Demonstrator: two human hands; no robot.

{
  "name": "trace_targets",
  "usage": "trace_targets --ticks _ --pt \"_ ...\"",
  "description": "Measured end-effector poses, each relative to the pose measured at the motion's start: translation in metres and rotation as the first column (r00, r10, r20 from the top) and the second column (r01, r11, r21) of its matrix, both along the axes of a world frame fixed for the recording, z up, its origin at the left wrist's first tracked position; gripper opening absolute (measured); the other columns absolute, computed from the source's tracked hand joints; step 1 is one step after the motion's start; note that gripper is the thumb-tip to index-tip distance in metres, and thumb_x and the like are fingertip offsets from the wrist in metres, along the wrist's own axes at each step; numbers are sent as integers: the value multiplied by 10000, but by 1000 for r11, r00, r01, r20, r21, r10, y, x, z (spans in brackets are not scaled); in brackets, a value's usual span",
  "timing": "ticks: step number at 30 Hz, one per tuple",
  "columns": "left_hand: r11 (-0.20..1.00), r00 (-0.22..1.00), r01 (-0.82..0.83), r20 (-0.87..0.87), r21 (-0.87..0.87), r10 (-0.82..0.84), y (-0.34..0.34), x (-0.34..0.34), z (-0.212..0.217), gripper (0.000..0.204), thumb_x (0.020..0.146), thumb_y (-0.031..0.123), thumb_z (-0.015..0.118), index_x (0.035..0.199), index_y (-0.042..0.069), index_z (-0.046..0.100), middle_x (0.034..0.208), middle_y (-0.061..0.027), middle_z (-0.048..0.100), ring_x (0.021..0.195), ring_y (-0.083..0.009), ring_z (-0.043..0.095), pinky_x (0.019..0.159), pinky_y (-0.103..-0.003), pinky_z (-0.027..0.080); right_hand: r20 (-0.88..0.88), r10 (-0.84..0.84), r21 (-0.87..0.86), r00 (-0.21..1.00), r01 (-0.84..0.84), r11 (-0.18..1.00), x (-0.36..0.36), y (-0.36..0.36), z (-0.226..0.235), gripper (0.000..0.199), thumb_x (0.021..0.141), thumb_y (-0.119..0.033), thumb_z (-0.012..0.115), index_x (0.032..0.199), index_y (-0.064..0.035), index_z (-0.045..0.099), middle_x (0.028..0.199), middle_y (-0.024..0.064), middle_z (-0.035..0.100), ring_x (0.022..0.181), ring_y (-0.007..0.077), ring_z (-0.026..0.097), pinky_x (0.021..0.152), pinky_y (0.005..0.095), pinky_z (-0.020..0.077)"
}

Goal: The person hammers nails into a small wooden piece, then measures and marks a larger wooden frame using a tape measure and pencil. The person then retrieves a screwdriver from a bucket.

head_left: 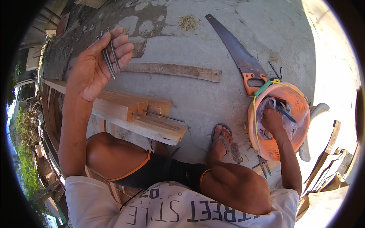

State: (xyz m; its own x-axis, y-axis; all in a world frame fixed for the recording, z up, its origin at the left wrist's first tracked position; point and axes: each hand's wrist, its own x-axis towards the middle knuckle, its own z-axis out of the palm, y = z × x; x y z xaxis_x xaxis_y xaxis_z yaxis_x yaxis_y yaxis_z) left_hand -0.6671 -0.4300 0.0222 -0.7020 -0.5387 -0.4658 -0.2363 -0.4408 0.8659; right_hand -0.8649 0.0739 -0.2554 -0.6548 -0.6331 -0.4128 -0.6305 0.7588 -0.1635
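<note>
My left hand point(97, 66) is raised at the upper left, pinching several long steel nails point(109, 60) between thumb and fingers. On the right, my right hand point(272, 121) reaches down into an orange bucket point(273, 149). A clear plastic bag point(293, 125) lines the bucket's inside, and my right fingers are hidden in it. Past the bucket, a handsaw point(237, 51) with an orange handle lies on the concrete, its handle close to the rim. Wooden beams point(118, 108) lie below my left hand, with two thin metal rods point(164, 115) at their ends.
A flat wooden strip point(171, 70) lies on the concrete beyond the beams. By my sandalled foot point(220, 146) rests a hammer point(236, 152), with a metal tool point(263, 166) below the bucket. Scrap wood point(327, 159) is piled at the far right.
</note>
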Motion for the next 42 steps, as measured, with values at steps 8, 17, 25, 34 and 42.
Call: trace_targets --ticks 8,17,25,34,42 --pt "962 984 -177 49 206 171 -51 64 -35 276 1124 204 496 1315 28 589 908 -35 652 786 -166 686 728 -344 630 -65 16 30 998 -15 999 19 -22 -21 88 802 -73 680 813 -4 733 823 278 721 809 465 731 769 549 590" --pt "976 979 -138 171 170 109 -33 58 -55 290 1120 302 545 1311 89 589 723 35 469 565 -61 425 487 -228 384 386 -588 -337 711 701 628 11 48 4 319 816 -14 599 1121 43 675 779 177 655 717 276 641 709 416 518" --pt "999 967 -34 251 -38 43 -17 42 -58 349 1095 317 598 1336 65 588 773 39 514 580 -43 467 490 -221 411 224 -462 -34 858 481 876 23 59 92 159 892 -167 712 981 -36 731 905 210 758 855 390 734 770 471 569" --pt "999 964 38 265 -33 -28 7 31 -52 309 1081 331 617 1232 62 629 771 34 515 585 -50 471 521 -215 396 657 -547 -294 519 845 447 7 75 117 331 1061 -273 635 1188 9 752 1055 53 754 1021 145 652 947 357 518" --pt "927 859 374 365 28 -358 38 15 -36 361 1050 387 664 1200 58 664 731 50 484 579 -43 429 545 -218 381 382 -406 -647 830 554 524 18 -29 188 261 1030 -200 647 1199 -35 759 1053 130 757 892 229 698 804 380 542"
